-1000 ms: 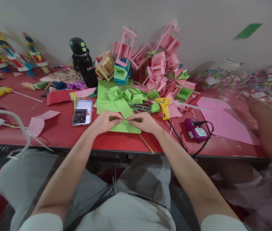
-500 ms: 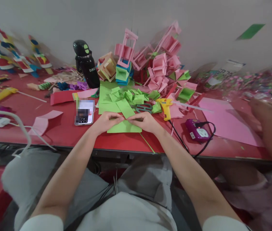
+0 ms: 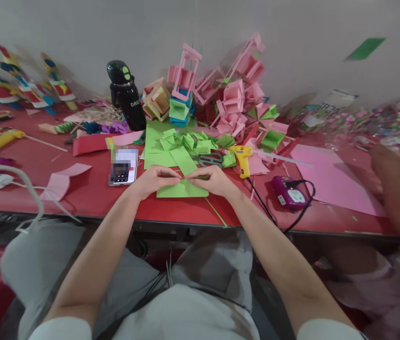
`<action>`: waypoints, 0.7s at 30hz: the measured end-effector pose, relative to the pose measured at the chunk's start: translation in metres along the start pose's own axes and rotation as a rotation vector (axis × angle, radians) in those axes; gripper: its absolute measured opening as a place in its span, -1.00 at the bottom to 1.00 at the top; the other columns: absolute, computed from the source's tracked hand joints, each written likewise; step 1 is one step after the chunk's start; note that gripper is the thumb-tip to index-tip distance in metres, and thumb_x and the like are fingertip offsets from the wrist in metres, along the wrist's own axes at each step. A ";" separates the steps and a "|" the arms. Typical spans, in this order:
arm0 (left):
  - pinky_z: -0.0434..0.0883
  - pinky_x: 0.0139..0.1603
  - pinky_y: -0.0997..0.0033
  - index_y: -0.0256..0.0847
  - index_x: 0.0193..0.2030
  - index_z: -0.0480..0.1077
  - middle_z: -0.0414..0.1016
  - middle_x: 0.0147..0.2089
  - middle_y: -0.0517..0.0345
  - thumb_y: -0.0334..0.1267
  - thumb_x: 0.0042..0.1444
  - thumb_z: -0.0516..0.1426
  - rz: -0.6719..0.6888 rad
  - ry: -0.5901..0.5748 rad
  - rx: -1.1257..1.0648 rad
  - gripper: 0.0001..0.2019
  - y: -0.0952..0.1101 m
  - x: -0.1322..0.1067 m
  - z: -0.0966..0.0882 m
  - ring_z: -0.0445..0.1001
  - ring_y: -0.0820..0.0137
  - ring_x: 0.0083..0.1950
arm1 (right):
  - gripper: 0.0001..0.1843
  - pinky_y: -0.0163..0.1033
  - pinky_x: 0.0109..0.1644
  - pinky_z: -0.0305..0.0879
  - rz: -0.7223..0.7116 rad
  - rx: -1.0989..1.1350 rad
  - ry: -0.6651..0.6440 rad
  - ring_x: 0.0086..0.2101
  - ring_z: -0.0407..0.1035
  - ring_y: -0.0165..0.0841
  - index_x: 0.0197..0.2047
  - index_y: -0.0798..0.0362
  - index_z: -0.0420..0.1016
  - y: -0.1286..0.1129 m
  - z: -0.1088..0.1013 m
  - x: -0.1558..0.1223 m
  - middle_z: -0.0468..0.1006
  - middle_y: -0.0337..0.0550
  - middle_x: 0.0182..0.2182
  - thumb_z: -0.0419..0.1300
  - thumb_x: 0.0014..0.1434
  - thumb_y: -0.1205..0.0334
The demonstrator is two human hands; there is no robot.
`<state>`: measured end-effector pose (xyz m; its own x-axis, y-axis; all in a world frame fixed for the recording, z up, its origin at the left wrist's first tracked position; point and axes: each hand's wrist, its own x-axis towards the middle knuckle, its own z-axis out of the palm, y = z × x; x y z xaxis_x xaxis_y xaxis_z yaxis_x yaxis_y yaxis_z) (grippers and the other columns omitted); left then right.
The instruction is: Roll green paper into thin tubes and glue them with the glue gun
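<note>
Thumb and fingers (image 3: 168,177) of the left hand (image 3: 152,181) and of the right hand (image 3: 214,180) pinch the far edge of a light green rectangular paper sheet (image 3: 182,191); the fingertips nearly meet at its middle. The sheet lies at the near edge of the red desk (image 3: 171,210). Clock positions, sheet as centre:
- 12 o'clock, just beyond the hands: light green flat paper strip (image 3: 183,160); behind it, small folded green paper pieces (image 3: 203,145).
- Between 1 and 2 o'clock: scissors with dark looped handles (image 3: 211,159).
- 2 o'clock: yellow plastic glue gun (image 3: 242,159).
- 3 o'clock: purple box-shaped power socket (image 3: 288,194).
- 4 o'clock: thin green paper strip (image 3: 216,212).
- 10 o'clock: smartphone with lit screen (image 3: 129,160).
- 11 o'clock: black cylindrical bottle (image 3: 129,106).
</note>
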<state>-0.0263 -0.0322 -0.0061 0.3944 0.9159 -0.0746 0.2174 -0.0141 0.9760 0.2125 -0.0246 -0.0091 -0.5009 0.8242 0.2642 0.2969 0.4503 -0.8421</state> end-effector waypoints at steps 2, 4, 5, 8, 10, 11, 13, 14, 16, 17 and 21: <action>0.41 -0.04 0.30 -0.16 -0.24 0.64 0.66 -0.20 0.07 -0.07 -0.08 0.40 -0.010 -0.027 -0.017 -0.71 0.002 -0.001 0.000 0.55 0.29 -0.13 | -0.76 -0.31 -0.20 0.44 -0.008 -0.009 -0.002 -0.28 0.58 -0.29 -0.18 0.04 0.73 -0.002 0.000 0.000 0.72 -0.13 -0.28 0.31 0.13 0.14; 0.42 -0.02 0.29 -0.16 -0.22 0.63 0.66 -0.19 0.07 -0.07 -0.07 0.40 -0.013 -0.048 -0.015 -0.70 0.004 0.000 0.001 0.56 0.30 -0.12 | -0.77 -0.30 -0.19 0.44 -0.007 -0.015 -0.008 -0.27 0.57 -0.29 -0.19 0.03 0.73 -0.003 0.000 0.000 0.72 -0.14 -0.29 0.31 0.13 0.14; 0.43 -0.01 0.28 -0.16 -0.21 0.62 0.65 -0.19 0.07 -0.06 -0.06 0.39 -0.012 -0.053 -0.008 -0.70 0.004 0.000 0.001 0.56 0.30 -0.12 | -0.77 -0.30 -0.18 0.44 -0.007 -0.014 -0.011 -0.27 0.57 -0.29 -0.20 0.03 0.73 -0.004 0.000 0.000 0.72 -0.14 -0.29 0.31 0.13 0.15; 0.45 -0.01 0.26 -0.17 -0.22 0.62 0.66 -0.20 0.07 -0.05 -0.06 0.39 -0.010 -0.055 0.000 -0.69 0.004 0.001 0.003 0.57 0.29 -0.12 | -0.77 -0.28 -0.17 0.44 -0.006 -0.003 -0.014 -0.27 0.57 -0.28 -0.21 0.04 0.72 -0.004 0.001 0.000 0.71 -0.13 -0.29 0.31 0.12 0.15; 0.46 0.00 0.25 -0.18 -0.23 0.62 0.66 -0.20 0.06 -0.08 -0.10 0.41 -0.016 -0.052 -0.018 -0.69 0.003 0.002 0.003 0.58 0.27 -0.12 | -0.76 -0.29 -0.19 0.43 0.002 0.007 -0.012 -0.29 0.57 -0.30 -0.21 0.06 0.72 -0.004 0.001 0.001 0.71 -0.12 -0.30 0.31 0.11 0.14; 0.47 0.00 0.25 -0.18 -0.23 0.62 0.67 -0.21 0.06 -0.10 -0.12 0.42 -0.018 -0.048 -0.026 -0.69 0.002 0.002 0.003 0.59 0.26 -0.11 | -0.76 -0.30 -0.20 0.42 0.006 0.012 -0.012 -0.30 0.56 -0.31 -0.22 0.06 0.72 -0.005 0.001 0.001 0.71 -0.12 -0.32 0.31 0.11 0.13; 0.48 -0.01 0.25 -0.19 -0.24 0.63 0.67 -0.22 0.05 -0.11 -0.14 0.43 -0.016 -0.029 -0.032 -0.69 0.002 0.002 0.004 0.59 0.24 -0.12 | -0.75 -0.32 -0.23 0.40 0.016 0.023 -0.010 -0.33 0.54 -0.34 -0.23 0.08 0.71 -0.006 0.002 0.001 0.70 -0.13 -0.34 0.31 0.11 0.11; 0.48 -0.02 0.25 -0.19 -0.25 0.63 0.67 -0.22 0.05 -0.11 -0.14 0.43 -0.014 -0.020 -0.031 -0.69 0.002 0.002 0.004 0.60 0.24 -0.12 | -0.73 -0.33 -0.26 0.38 0.025 0.032 -0.009 -0.35 0.52 -0.36 -0.24 0.09 0.70 -0.006 0.002 0.001 0.69 -0.13 -0.35 0.32 0.12 0.08; 0.49 -0.02 0.24 -0.19 -0.25 0.63 0.68 -0.22 0.05 -0.11 -0.14 0.43 -0.012 -0.010 -0.032 -0.69 0.002 0.002 0.006 0.60 0.23 -0.12 | -0.67 -0.35 -0.36 0.31 0.053 0.041 -0.002 -0.42 0.46 -0.41 -0.27 0.12 0.68 -0.007 0.003 0.002 0.65 -0.15 -0.41 0.31 0.13 0.00; 0.49 -0.01 0.24 -0.19 -0.24 0.63 0.68 -0.22 0.04 -0.11 -0.14 0.43 -0.010 -0.009 -0.035 -0.69 0.002 0.002 0.006 0.61 0.22 -0.11 | -0.63 -0.36 -0.40 0.27 0.067 0.040 0.004 -0.46 0.42 -0.43 -0.29 0.13 0.67 -0.007 0.004 0.002 0.63 -0.16 -0.44 0.30 0.13 -0.04; 0.49 0.01 0.23 -0.18 -0.21 0.63 0.68 -0.18 0.03 -0.14 -0.11 0.42 -0.007 -0.012 -0.040 -0.70 0.002 0.002 0.009 0.61 0.22 -0.07 | -0.57 -0.35 -0.41 0.24 0.095 0.068 0.035 -0.47 0.38 -0.44 -0.35 0.15 0.65 -0.006 0.005 0.003 0.59 -0.17 -0.48 0.34 0.08 -0.12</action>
<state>-0.0174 -0.0341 -0.0063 0.4040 0.9109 -0.0838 0.1843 0.0087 0.9828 0.2045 -0.0265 -0.0055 -0.4440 0.8740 0.1974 0.2850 0.3466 -0.8937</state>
